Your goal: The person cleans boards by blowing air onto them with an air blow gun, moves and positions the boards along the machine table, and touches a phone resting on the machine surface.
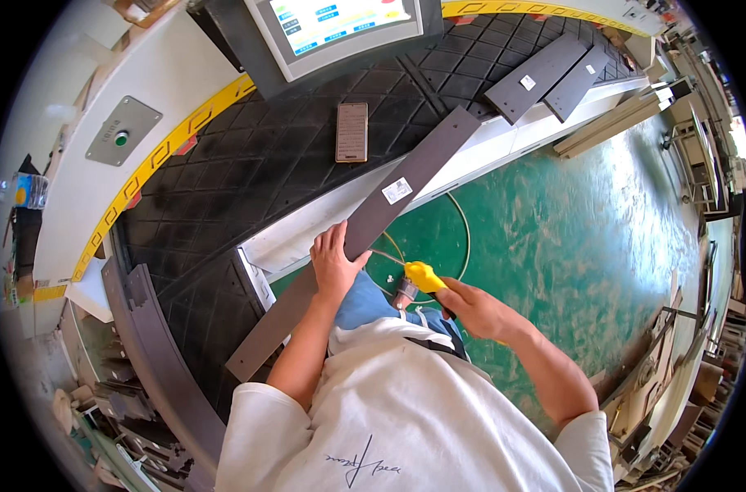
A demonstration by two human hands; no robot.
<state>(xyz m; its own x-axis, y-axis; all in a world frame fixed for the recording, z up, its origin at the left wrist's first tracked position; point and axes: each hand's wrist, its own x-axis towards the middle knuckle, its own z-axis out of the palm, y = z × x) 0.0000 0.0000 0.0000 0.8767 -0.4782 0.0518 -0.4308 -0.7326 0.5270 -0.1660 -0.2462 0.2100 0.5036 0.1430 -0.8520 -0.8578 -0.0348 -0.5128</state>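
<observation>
Panel, one, long, flat, dark grey-brown (371,221): slants from upper right to lower left across the white rail (295,234) of the black quilted bench (225,193), with a white label (396,191) on its upper face.

Hand, left (333,261): yours, spread across the panel's width, fingers on the face, thumb by the right edge, holding it.

Hand, right (479,312): yours, wrapped around the dark handle of a yellow tool (424,277), apparently a blow gun, its thin nozzle (386,256) directed at the panel's right edge, near your left thumb.

Handling, advised: brace the panel firmly with your left hand so it cannot swing. Angle the nozzle along the edge, away from your thumb and face. Work in even passes, end to end, and shift your left hand to reach what it covers. Mind the hose, so that it does not drag on the edge.

Hidden or doubtful: the panel's underside; the stretch under your left hand and forearm; your finger on any trigger, so you cannot tell whether it is pressed; contact between nozzle tip and edge, unclear; a greyish shape (406,289) below the tool, not identifiable.
</observation>
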